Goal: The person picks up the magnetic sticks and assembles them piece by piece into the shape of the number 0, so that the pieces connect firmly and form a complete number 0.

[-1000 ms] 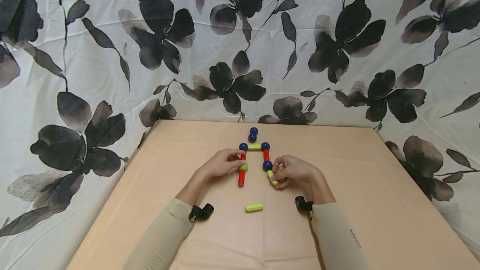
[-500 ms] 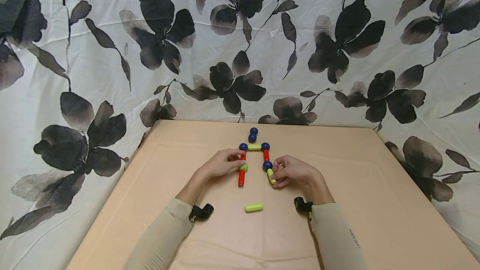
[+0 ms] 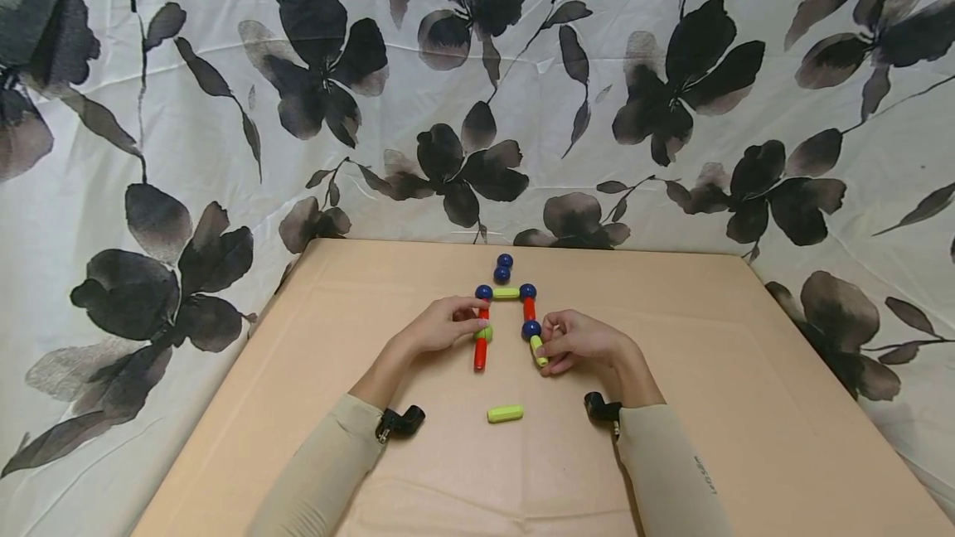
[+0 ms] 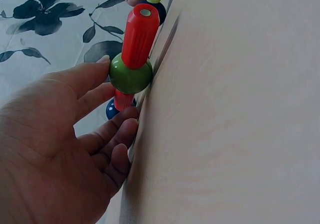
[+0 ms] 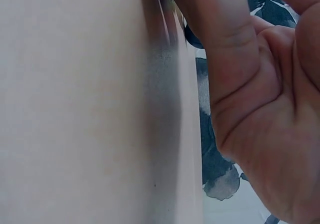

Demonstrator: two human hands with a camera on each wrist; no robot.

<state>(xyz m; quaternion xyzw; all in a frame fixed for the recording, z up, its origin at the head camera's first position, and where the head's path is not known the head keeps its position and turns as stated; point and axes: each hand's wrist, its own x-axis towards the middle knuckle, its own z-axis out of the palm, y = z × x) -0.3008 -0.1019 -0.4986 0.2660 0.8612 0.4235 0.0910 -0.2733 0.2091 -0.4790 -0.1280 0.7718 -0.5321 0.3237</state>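
Note:
A stick figure of magnetic rods and balls lies on the table. My left hand (image 3: 442, 324) holds its left leg, thumb at the green ball (image 4: 131, 74) and fingers by the upper red rod. The lower red rod (image 4: 139, 36) points toward me, a metal disc in its end. My right hand (image 3: 584, 341) pinches a yellow-green rod (image 3: 538, 351) between thumb and fingers, its top at the blue ball (image 3: 531, 330) of the right leg. That ball joins a red rod (image 3: 530, 309). The right wrist view shows mostly palm, with the fingertips cut off.
A crosswise yellow-green rod (image 3: 506, 293) links two blue balls above the legs. Two more blue balls (image 3: 503, 273) stand beyond it. A loose yellow-green rod (image 3: 505, 413) lies between my forearms. Behind the table (image 3: 746, 355) hangs a flower-printed cloth (image 3: 567, 106).
The yellow-green rod in my right hand has swung slightly left, straightening more in line below the blue ball. My left hand stays in place.

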